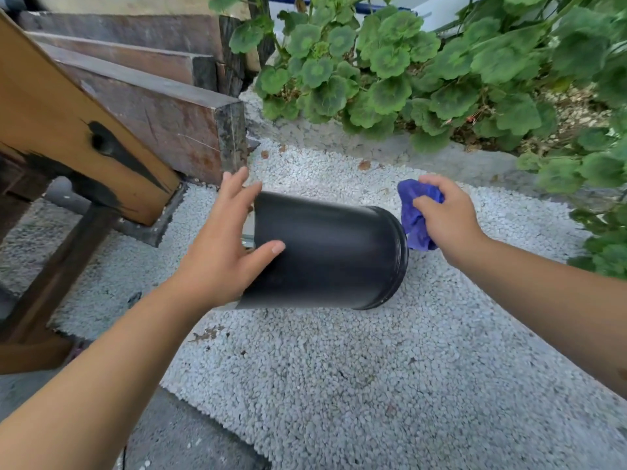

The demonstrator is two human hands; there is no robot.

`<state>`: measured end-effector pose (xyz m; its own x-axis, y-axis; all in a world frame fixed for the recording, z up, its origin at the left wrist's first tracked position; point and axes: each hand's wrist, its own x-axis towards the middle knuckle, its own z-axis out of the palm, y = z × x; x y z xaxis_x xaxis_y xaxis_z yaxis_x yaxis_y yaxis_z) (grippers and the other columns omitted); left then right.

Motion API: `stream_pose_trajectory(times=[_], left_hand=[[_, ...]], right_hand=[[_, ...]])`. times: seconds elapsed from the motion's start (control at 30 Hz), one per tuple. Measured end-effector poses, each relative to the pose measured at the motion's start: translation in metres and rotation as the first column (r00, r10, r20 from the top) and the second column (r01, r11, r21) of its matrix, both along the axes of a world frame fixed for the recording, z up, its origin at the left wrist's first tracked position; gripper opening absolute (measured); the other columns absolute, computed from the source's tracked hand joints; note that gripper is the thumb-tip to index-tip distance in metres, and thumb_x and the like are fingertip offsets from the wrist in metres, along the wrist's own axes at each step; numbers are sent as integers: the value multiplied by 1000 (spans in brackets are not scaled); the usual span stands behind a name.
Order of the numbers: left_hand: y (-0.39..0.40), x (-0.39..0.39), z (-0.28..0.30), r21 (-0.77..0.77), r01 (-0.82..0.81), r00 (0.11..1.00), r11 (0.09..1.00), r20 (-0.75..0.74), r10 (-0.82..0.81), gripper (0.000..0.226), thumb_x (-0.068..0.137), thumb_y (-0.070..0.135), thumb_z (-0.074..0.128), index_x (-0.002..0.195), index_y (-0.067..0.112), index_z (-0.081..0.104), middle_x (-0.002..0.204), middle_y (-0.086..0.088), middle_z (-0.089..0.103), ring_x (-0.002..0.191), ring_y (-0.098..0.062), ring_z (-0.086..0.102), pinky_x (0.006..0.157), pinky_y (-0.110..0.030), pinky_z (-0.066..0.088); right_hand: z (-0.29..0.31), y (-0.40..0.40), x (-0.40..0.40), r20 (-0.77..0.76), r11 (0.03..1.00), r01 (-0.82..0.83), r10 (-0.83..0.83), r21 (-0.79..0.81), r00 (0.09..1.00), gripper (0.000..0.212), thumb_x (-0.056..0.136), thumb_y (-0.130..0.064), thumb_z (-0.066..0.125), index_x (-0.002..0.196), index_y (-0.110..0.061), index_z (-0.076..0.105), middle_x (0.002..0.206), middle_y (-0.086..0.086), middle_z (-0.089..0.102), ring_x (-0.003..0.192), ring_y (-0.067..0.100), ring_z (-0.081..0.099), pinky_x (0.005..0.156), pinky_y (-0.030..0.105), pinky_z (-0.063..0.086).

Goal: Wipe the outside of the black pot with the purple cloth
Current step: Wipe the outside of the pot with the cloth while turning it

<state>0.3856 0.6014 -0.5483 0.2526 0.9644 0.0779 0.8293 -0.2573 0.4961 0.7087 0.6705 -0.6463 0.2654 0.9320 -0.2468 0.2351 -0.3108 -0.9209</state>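
Left hand (220,252) spread wide on the pot (325,252), fingers up top, thumb pressed on its side, steadying the left end. The pot is tipped sideways above the white gravel (339,368), its ridged end pointing right. Right there, the right hand (448,218) clenches the bunched cloth (415,215), touching that end.

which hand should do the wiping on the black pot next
Right. The right hand already has the purple cloth bunched in its fingers beside the ridged end of the black pot. The left hand is busy gripping the pot's other end, holding it sideways.
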Motion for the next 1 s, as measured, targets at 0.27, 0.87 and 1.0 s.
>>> stream_pose_trajectory(times=[0.27,0.87,1.0], left_hand=[[-81,2,-2,-150,284,955,947,134,-265,94,88,65,48,155,14,6,164,-7,-6,151,-25,-2,117,-26,21],[24,7,-8,-36,-418,816,908,-454,358,48,88,52,58,93,6,44,97,-26,62,90,-43,57,66,-37,34],[8,12,-9,19,-348,843,937,-431,321,58,85,50,64,124,9,49,110,-21,65,100,-42,60,70,-40,41]], right_hand=[[-8,-102,-4,-175,982,-138,115,-130,978,39,66,-29,63,96,-53,64,106,-12,68,93,7,66,83,31,52],[-18,-143,-32,312,800,-581,519,149,796,42,90,-13,62,132,-18,57,140,0,41,132,12,37,112,21,23],[-28,-116,-35,298,855,-507,458,110,838,41,90,-11,62,130,-17,59,137,-1,42,122,-1,43,104,6,22]])
